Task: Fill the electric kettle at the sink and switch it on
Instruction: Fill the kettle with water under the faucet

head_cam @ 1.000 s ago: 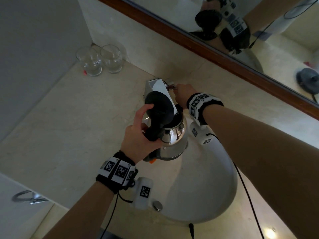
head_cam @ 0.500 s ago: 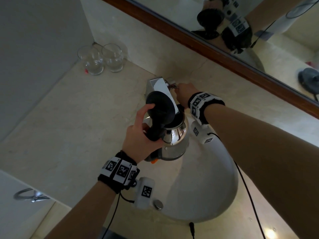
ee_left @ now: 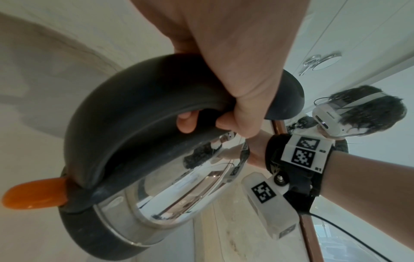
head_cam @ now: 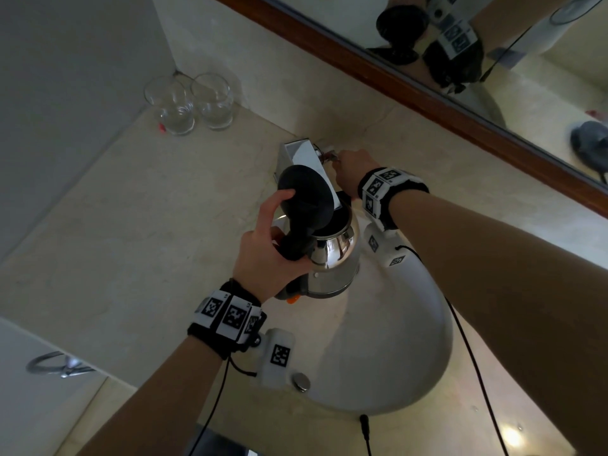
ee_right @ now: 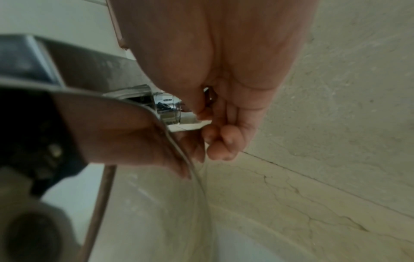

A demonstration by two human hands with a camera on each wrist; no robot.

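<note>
While the kettle [head_cam: 332, 255] is held under the tap [head_cam: 304, 158] by the left hand [head_cam: 266, 255], the tap handle [ee_right: 170, 109] is pinched by the right hand [head_cam: 352, 169].

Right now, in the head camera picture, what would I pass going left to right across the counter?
Two drinking glasses → left hand gripping the kettle by its handle → right hand at the tap handle, with the kettle held over the white sink.
</note>
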